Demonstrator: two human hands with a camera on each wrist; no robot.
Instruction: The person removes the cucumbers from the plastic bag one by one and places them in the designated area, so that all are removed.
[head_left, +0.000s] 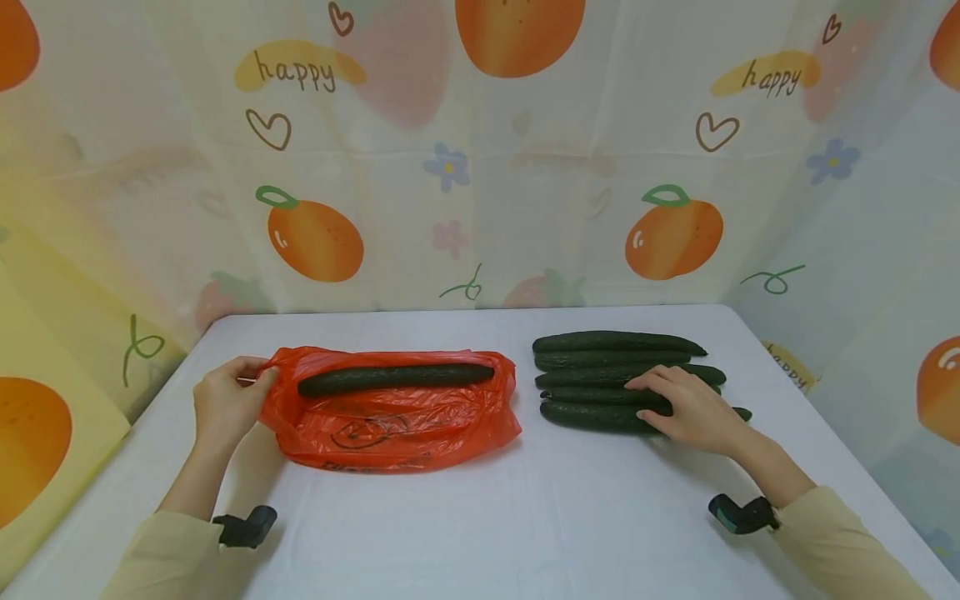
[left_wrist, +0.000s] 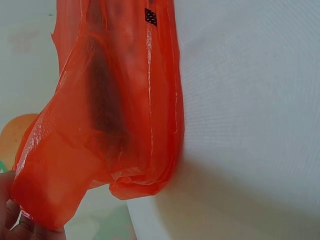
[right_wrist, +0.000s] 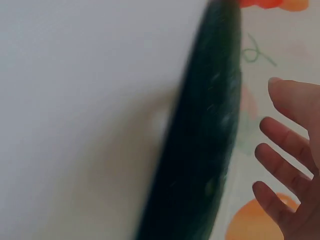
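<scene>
A red plastic bag (head_left: 442,429) lies open on the table at centre left, with one dark green cucumber (head_left: 397,377) lying lengthwise in it. My left hand (head_left: 228,400) pinches the bag's left edge between thumb and fingers; the left wrist view shows the stretched plastic (left_wrist: 55,170) by the fingers. To the right, several cucumbers (head_left: 592,415) lie side by side. Over their right part is my right hand (head_left: 693,408), fingers spread and slightly bent. In the right wrist view these fingers (right_wrist: 282,137) appear apart from the nearest cucumber (right_wrist: 205,125); any contact with the others is unclear.
A white cloth covers the table (head_left: 465,533). Behind it hangs a curtain (head_left: 540,167) printed with oranges, hearts and flowers. Each wrist wears a small black device, such as the right one (head_left: 742,514).
</scene>
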